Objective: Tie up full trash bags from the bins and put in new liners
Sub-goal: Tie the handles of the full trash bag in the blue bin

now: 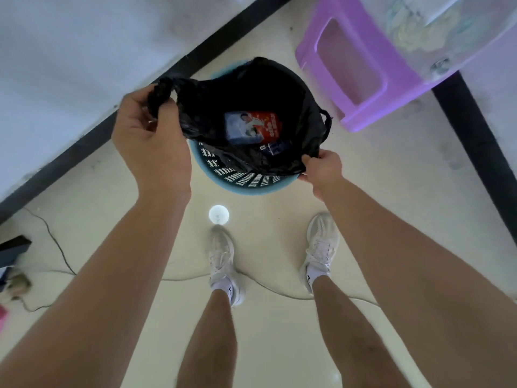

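- One pale tiled floor (279, 317) is filling most of the view, with one dark baseboard (84, 141) running diagonally along the wall at upper left.
- One purple plastic stool (352, 65) is standing at upper right, near the bin but apart from it.
- One black trash bag (279, 88) is sitting in the bin with its mouth being held wide open; its rim is being lifted above the basket on both near sides.
- One blue latticed waste basket (246, 180) is standing on the floor between the baseboard and the person's feet, showing below the bag.
- Two bare hands are working the bag: the left hand (148, 133) is clenching a bunched handle of the bag at its left edge, and the right hand (321, 166) is pinching the bag's near right edge against the basket rim.
- Two white sneakers (321, 247) are standing just behind the bin.
- One red-and-blue printed packet (251, 127) is lying inside the bag, with a dark item beside it that is too dim to name.
- One thin cable (56, 242) is trailing across the floor.
- One round bright reflection (218, 215) is glowing on the tiles between basket and shoes.
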`<state>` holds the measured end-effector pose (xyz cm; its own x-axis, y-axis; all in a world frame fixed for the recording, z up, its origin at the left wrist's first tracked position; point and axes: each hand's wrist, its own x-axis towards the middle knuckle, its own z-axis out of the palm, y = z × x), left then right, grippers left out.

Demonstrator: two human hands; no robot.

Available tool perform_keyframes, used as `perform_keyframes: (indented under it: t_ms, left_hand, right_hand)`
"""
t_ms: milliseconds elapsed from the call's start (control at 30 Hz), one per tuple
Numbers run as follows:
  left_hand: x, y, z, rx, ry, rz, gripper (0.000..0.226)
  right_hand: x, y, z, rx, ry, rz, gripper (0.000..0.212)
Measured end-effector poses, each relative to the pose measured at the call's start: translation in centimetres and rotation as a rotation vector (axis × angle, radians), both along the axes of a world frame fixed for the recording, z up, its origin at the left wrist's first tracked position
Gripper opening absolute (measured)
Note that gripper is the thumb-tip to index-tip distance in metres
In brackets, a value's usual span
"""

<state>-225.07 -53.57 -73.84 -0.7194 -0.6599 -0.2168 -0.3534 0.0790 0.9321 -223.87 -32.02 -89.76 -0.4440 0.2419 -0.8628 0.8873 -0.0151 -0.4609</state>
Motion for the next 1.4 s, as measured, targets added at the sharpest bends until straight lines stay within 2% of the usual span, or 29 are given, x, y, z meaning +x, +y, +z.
perform_keyframes:
  t_ms: [67,100,167,267,300,333,433,533,600,667,700,733,800,833,933,967,1067,1133,1200,1267,1333,1367,1400]
  left_hand:
    - [-0.4,0.5,-0.7,0.015,0.011,-0.022,0.01]
    - [-0.5,0.7,-1.2,0.024,0.024,-0.046,0.011]
    - [-0.1,1.2,-2.4,-0.038,-0.018,-0.14,0.044]
    - [1.4,1.2,-5.1,-0.261,-0.224,-0.383,0.114]
    - [1.8,1.1,-5.9,-0.291,-0.279,-0.468,0.128]
    - [2.2,0.8,-6.6,-0.308,-0.313,-0.547,0.137]
    - [2.1,0.3,-8.7,-0.346,-0.28,-0.719,0.145]
    - [-0.2,1.0,-9.9,-0.436,-0.117,-0.8,0.148]
    - [-3.2,1.8,-10.5,-0.463,-0.043,-0.785,0.146]
    - [-6.7,2.4,-11.1,-0.35,0.005,-0.72,0.136]
    - [-8.3,2.9,-11.2,-0.257,0.024,-0.681,0.121]
    - [-9.9,3.3,-11.2,-0.166,0.033,-0.634,0.096]
    - [-12.3,4.1,-10.9,-0.024,0.078,-0.535,0.034]
    - [-13.1,4.5,-10.7,0.04,0.131,-0.483,0.025]
    - [-14.2,4.9,-10.8,0.281,0.293,-0.434,0.038]
    - [-14.6,4.8,-11.1,0.304,0.318,-0.43,0.04]
    - [-14.2,4.6,-11.5,0.328,0.375,-0.463,0.039]
    - [-13.8,3.8,-11.2,0.339,0.369,-0.481,0.028]
    - [-13.1,2.3,-9.9,0.356,0.348,-0.522,0.021]
    - [-12.6,1.3,-8.9,0.431,0.343,-0.565,0.015]
    - [-12.3,0.6,-8.8,0.47,0.329,-0.594,0.017]
    - [-12.2,0.4,-9.0,0.449,0.327,-0.619,0.019]
    - [-12.0,0.1,-9.4,0.405,0.328,-0.647,0.019]
  right_hand:
    - [0.6,0.5,-0.9,0.046,0.043,-0.066,0.014]
    - [0.7,0.9,-1.2,0.056,0.045,-0.11,0.022]
    - [0.8,1.8,-0.7,0.001,0.033,-0.174,0.033]
    - [0.9,2.8,-0.1,-0.137,0.024,-0.266,0.016]
    - [0.6,3.1,-0.1,-0.164,0.021,-0.306,0.011]
    - [0.5,3.4,-0.2,-0.187,0.015,-0.339,0.018]
    - [-0.7,3.5,-1.3,-0.262,0.04,-0.459,0.045]
    - [-2.1,3.5,-2.1,-0.335,0.066,-0.455,0.049]
    - [-3.5,3.4,-3.1,-0.253,0.153,-0.477,0.039]
    - [-4.9,3.6,-3.3,0.142,0.3,-0.466,0.025]
    - [-5.7,3.5,-2.6,0.338,0.401,-0.447,0.025]
    - [-6.5,3.4,-1.6,0.431,0.512,-0.439,0.026]
    - [-7.7,2.8,0.4,0.416,0.715,-0.427,0.027]
    - [-8.2,2.5,1.5,0.384,0.823,-0.425,0.027]
    - [-9.3,2.0,3.8,0.293,1.156,-0.448,0.024]
    - [-9.6,1.8,4.5,0.239,1.208,-0.443,0.022]
    - [-10.0,0.9,5.8,0.075,1.182,-0.361,0.013]
    - [-10.3,0.2,7.4,0.17,1.193,-0.329,0.015]
    - [-10.1,-0.8,10.0,0.302,1.296,-0.358,0.02]
    - [-9.9,-1.1,11.8,0.53,1.343,-0.337,0.026]
    - [-10.2,-0.8,12.2,0.76,1.166,-0.138,0.033]
    - [-10.3,-0.6,12.2,0.751,1.052,-0.027,0.036]
    - [-10.3,-0.4,11.9,0.654,0.966,0.052,0.036]
